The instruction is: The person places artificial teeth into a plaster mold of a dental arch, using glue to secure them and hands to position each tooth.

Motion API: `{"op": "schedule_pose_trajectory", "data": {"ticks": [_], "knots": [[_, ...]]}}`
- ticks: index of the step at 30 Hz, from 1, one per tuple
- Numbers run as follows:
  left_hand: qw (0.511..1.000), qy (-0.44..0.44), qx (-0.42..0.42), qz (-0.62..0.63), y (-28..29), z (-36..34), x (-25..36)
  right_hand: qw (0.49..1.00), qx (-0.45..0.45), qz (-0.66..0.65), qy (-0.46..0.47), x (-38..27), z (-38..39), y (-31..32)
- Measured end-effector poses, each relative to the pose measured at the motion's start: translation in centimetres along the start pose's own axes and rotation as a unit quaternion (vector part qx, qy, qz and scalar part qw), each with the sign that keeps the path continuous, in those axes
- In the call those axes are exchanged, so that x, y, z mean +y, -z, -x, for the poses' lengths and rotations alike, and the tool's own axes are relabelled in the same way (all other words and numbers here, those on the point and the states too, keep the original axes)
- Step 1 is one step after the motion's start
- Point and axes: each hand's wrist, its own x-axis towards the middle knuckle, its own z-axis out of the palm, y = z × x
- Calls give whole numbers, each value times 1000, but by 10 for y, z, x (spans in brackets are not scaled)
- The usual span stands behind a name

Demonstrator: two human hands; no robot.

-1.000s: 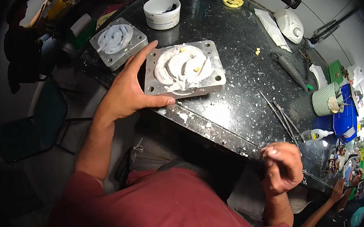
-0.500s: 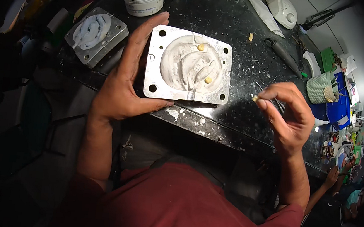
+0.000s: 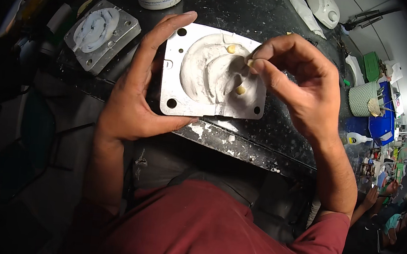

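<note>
On my remote feed I see a smooth, silvery rectangular metal block [image 3: 171,82] with matt, rough white plaster-like filling [image 3: 199,72] and a glossy, white-flecked black benchtop [image 3: 220,8].

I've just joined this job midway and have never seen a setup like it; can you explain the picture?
There is no machine: these are a person's bare hands, seen by a wide fisheye camera worn on the head, looking down. Picture left is the person's left.

The left hand grips a metal block with a pale filling. The right hand pinches a small yellowish piece over the filling's edge; I can't tell whether it touches. Two similar pieces sit in the filling.

On the dark bench are a second block, a white tub and a white bottle.
</note>
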Motion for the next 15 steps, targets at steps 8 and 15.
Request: {"op": "schedule_pose_trajectory", "data": {"ticks": [8, 15], "knots": [[1000, 2, -11, 17, 0, -3, 2, 995, -65, 78, 20, -1, -1, 4], [997, -5, -45, -67, 7, -3, 4, 992, -62, 95, 53, 6, -7, 1]]}}
